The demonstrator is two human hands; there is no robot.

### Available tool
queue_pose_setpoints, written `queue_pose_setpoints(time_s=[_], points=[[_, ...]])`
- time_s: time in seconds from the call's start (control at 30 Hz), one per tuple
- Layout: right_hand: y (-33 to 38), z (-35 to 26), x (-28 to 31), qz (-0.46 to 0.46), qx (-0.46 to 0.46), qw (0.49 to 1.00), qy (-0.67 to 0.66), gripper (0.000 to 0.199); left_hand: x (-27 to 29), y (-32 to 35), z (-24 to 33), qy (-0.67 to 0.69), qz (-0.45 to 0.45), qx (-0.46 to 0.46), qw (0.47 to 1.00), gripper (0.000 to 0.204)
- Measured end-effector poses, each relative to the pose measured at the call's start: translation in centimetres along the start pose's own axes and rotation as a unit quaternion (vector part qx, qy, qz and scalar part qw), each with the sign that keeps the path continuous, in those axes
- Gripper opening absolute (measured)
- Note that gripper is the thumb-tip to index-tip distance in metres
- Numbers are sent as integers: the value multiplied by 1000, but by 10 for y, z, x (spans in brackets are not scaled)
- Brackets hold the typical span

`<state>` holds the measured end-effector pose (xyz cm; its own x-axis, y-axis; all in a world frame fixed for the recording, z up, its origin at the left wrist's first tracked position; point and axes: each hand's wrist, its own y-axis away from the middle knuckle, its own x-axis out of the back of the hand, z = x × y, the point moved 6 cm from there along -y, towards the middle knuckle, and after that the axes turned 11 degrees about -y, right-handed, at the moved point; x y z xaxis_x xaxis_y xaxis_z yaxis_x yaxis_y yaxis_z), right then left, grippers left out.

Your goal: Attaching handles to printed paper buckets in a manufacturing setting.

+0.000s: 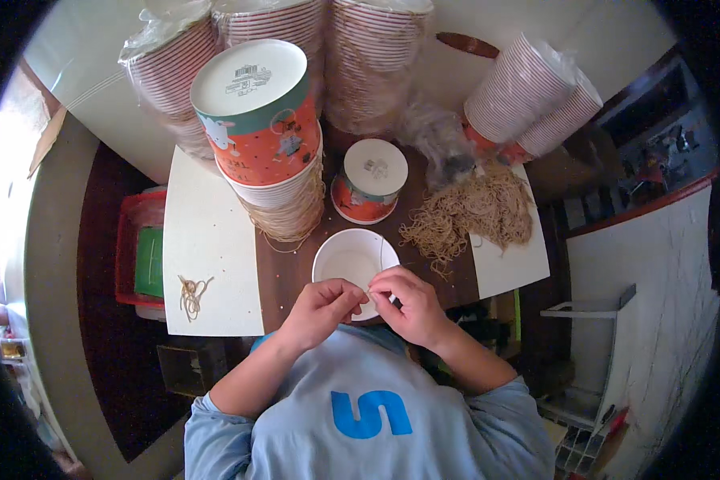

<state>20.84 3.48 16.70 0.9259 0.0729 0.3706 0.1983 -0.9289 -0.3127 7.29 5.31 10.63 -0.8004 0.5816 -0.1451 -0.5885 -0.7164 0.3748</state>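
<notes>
Both my hands meet over the near rim of a white paper bucket point(346, 250), its open mouth facing up. My left hand point(326, 310) is closed in a pinch, thumb against forefinger. Close beside it, my right hand point(414, 308) pinches too, its fingertips nearly touching the left ones. Between them runs a thin tan cord point(382, 250), one strand of which rises above the right fingers. Its other end is hidden by my fingers and the bucket. Beyond the bucket stands a small upside-down paper tub point(366, 198), orange and green with a white base.
A tangled heap of tan cord point(488, 212) lies at the right. At the left rises a stack of upturned orange buckets point(256, 136), with cords looped round its lower part. Wrapped bucket stacks point(380, 64) line the back. A few loose cords point(192, 296) lie at the table's left.
</notes>
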Motion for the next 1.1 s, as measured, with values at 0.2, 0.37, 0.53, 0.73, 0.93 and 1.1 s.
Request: queue_pose_setpoints(time_s=[0.2,0.37,0.53,0.73,0.93,1.1], points=[[4,3,-3,-14,-66,997,-44,10,0,2,-3,6,-2,-21,1000,15],[12,-2,-3,-26,-10,999,31,11,0,10,5,-159,46,-53,985,12],[17,-16,-4,-74,26,983,166,10,-10,18,31,-327,103,-250,905,14],[48,49,7,-97,-291,938,-161,13,-31,11,39,-558,78,-463,685,20],[35,38,79,-23,-311,948,-68,15,10,-86,43,-628,178,-356,669,33],[20,-37,150,68,-178,957,217,7,39,-126,-22,-631,77,-233,736,23]])
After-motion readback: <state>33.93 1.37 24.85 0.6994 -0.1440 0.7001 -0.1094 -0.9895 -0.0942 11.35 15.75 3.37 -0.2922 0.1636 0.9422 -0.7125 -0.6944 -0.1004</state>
